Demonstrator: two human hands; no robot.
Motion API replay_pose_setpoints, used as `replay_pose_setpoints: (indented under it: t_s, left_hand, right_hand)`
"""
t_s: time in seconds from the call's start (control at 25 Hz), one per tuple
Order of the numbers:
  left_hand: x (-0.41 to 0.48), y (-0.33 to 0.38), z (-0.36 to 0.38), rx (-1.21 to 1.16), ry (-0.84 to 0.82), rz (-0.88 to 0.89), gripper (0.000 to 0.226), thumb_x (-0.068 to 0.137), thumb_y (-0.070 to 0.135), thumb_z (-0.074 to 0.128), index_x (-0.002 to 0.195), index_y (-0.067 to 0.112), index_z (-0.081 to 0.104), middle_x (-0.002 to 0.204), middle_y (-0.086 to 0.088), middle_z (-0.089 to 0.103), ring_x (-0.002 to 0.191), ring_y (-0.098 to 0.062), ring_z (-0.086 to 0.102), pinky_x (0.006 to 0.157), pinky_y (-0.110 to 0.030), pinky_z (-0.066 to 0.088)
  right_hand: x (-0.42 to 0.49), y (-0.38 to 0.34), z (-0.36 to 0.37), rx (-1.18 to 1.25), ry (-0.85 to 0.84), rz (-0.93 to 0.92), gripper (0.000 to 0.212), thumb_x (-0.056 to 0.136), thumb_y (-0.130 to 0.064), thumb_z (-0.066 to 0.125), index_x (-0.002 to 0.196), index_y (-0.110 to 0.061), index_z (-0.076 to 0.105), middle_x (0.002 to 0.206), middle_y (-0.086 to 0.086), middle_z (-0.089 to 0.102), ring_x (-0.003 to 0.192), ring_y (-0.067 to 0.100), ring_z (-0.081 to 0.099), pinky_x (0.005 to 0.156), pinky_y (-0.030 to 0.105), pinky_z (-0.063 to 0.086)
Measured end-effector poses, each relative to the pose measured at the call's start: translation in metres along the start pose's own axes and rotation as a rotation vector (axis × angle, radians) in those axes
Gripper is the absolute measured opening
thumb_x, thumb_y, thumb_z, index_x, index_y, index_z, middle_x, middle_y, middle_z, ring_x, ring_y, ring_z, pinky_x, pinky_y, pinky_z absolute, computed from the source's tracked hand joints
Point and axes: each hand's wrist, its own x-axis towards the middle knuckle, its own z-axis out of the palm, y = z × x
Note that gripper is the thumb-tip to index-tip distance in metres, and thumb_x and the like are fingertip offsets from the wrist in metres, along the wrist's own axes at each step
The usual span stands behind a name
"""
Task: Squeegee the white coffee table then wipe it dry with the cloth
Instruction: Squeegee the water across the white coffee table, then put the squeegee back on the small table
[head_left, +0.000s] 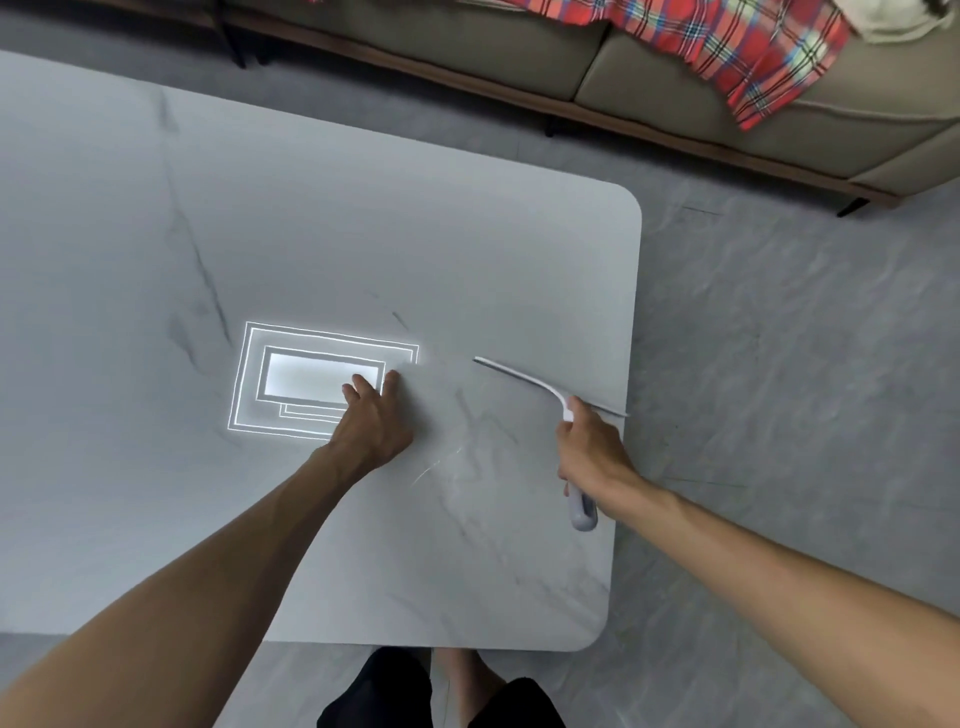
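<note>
The white coffee table with faint grey marble veins fills the left and middle of the head view. My right hand grips the handle of a white squeegee near the table's right edge, its thin blade lying on the tabletop. My left hand rests flat on the table with fingers spread, over a bright reflection of a ceiling light. No cloth is in view.
A beige sofa with a red plaid blanket runs along the far side, beyond a strip of grey floor. My feet and dark shorts show just below the table's near edge.
</note>
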Motion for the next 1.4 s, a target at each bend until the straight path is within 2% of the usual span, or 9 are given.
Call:
replay_pose_setpoints:
  t_s: [0.08, 0.16, 0.32, 0.6, 0.76, 0.96, 1.16, 1.28, 1.4]
  left_hand:
    - [-0.017, -0.012, -0.002, 0.014, 0.052, 0.121, 0.06, 0.081, 0.009, 0.055, 0.136, 0.002, 0.032, 0.115, -0.027, 0.043, 0.108, -0.043, 0.044, 0.081, -0.043, 0.045]
    - [-0.034, -0.025, 0.002, 0.022, 0.076, 0.128, 0.056, 0.08, 0.007, 0.053, 0.133, 0.001, 0.035, 0.108, -0.024, 0.047, 0.1, -0.038, 0.046, 0.082, -0.042, 0.045]
    - [-0.062, -0.044, 0.019, 0.018, 0.104, 0.007, 0.059, 0.08, 0.007, 0.053, 0.135, 0.003, 0.033, 0.12, -0.022, 0.043, 0.11, -0.038, 0.042, 0.091, -0.043, 0.044]
    - [-0.074, -0.045, 0.048, -0.015, 0.115, -0.035, 0.058, 0.077, 0.007, 0.054, 0.132, 0.003, 0.035, 0.123, -0.02, 0.038, 0.115, -0.037, 0.038, 0.082, -0.042, 0.048]
    - [-0.092, -0.027, 0.068, -0.131, 0.08, -0.112, 0.053, 0.086, 0.011, 0.051, 0.137, 0.004, 0.037, 0.133, -0.018, 0.044, 0.117, -0.035, 0.049, 0.089, -0.042, 0.048]
    - [-0.143, 0.024, 0.082, -0.239, 0.175, -0.275, 0.052, 0.089, 0.02, 0.051, 0.139, 0.008, 0.042, 0.135, -0.016, 0.053, 0.118, -0.034, 0.054, 0.094, -0.038, 0.047]
    - [-0.221, 0.119, 0.089, -0.481, 0.238, -0.362, 0.046, 0.088, 0.02, 0.053, 0.134, 0.012, 0.05, 0.124, -0.018, 0.062, 0.113, -0.032, 0.059, 0.093, -0.033, 0.047]
    - [-0.282, 0.172, 0.093, -0.608, 0.292, -0.36, 0.04, 0.087, 0.021, 0.054, 0.127, 0.014, 0.055, 0.118, -0.011, 0.067, 0.108, -0.027, 0.061, 0.09, -0.031, 0.047]
    - [-0.341, 0.21, 0.101, -0.976, 0.331, -0.366, 0.028, 0.086, 0.018, 0.056, 0.113, 0.012, 0.061, 0.099, -0.009, 0.071, 0.083, -0.02, 0.071, 0.077, -0.029, 0.054]
  right_hand:
    - [0.012, -0.015, -0.012, -0.054, 0.086, -0.052, 0.033, 0.094, -0.021, 0.026, 0.123, -0.024, 0.042, 0.085, 0.015, 0.062, 0.063, 0.03, 0.063, 0.055, 0.032, 0.05]
    - [0.029, -0.038, -0.021, -0.111, 0.158, -0.182, 0.041, 0.096, -0.026, 0.028, 0.136, -0.031, 0.035, 0.093, 0.02, 0.062, 0.072, 0.036, 0.064, 0.065, 0.039, 0.054]
    - [0.06, -0.07, -0.016, -0.309, 0.06, -0.463, 0.051, 0.1, -0.04, 0.029, 0.15, -0.036, 0.019, 0.098, 0.02, 0.062, 0.085, 0.038, 0.059, 0.074, 0.041, 0.049]
    - [0.033, 0.009, 0.017, -0.484, 0.009, -0.606, 0.05, 0.102, -0.033, 0.034, 0.151, -0.032, 0.024, 0.094, 0.025, 0.066, 0.087, 0.042, 0.061, 0.07, 0.039, 0.044]
    - [0.025, 0.04, 0.004, -0.61, -0.064, -0.63, 0.049, 0.102, -0.033, 0.034, 0.15, -0.029, 0.025, 0.094, 0.019, 0.065, 0.086, 0.039, 0.06, 0.071, 0.039, 0.045]
    - [0.012, 0.033, -0.041, -0.381, -0.132, -0.775, 0.038, 0.098, -0.034, 0.032, 0.133, -0.029, 0.043, 0.087, 0.011, 0.064, 0.083, 0.034, 0.057, 0.075, 0.042, 0.049]
    - [-0.03, 0.044, -0.104, -0.149, -0.319, -0.637, 0.029, 0.093, -0.035, 0.034, 0.079, -0.015, 0.051, 0.073, 0.011, 0.056, 0.058, 0.027, 0.053, 0.061, 0.035, 0.042]
    - [-0.075, 0.063, -0.14, -0.024, -0.52, -0.433, 0.019, 0.093, -0.023, 0.042, 0.088, -0.011, 0.055, 0.062, 0.008, 0.059, 0.049, 0.02, 0.05, 0.056, 0.03, 0.042]
    - [-0.12, 0.083, -0.155, -0.001, -0.686, -0.329, 0.013, 0.098, -0.021, 0.045, 0.096, -0.011, 0.053, 0.062, 0.004, 0.072, 0.062, 0.017, 0.063, 0.062, 0.027, 0.047]
